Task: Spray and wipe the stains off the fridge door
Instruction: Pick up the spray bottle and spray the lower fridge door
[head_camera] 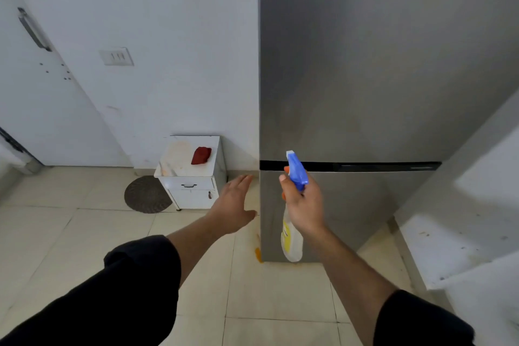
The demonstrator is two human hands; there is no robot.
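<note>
My right hand (304, 205) is grasping the spray bottle (292, 241) at the neck. The fingers (283, 180) are curled round it under the blue trigger head, and the nozzle points up toward the fridge door (379, 78). The bottle hangs roughly upright. Its pale body with a yellow label sits below my palm, in front of the lower door section, and its head crosses the black gap between the upper and lower doors. Can't tell if the bottle touches the door.

My left hand (233, 205) is released, fingers straight and slightly spread, palm down, holding nothing. It hovers over the tile floor (84, 233) just left of the fridge's left edge.

The red cloth (201, 155) lies crumpled on the white surface (171, 166) of a small cabinet (193, 195) against the wall. That's left of the fridge and well apart from both hands. There's an orange-ish smear on the surface beside the cloth. A round dark mat (143, 195) lies on the floor at the cabinet's left foot.

An orange mark (257, 251) sits at the fridge's bottom-left corner, where it meets the floor. The lower door shows faint streaks near its left edge, hard to make out.
</note>
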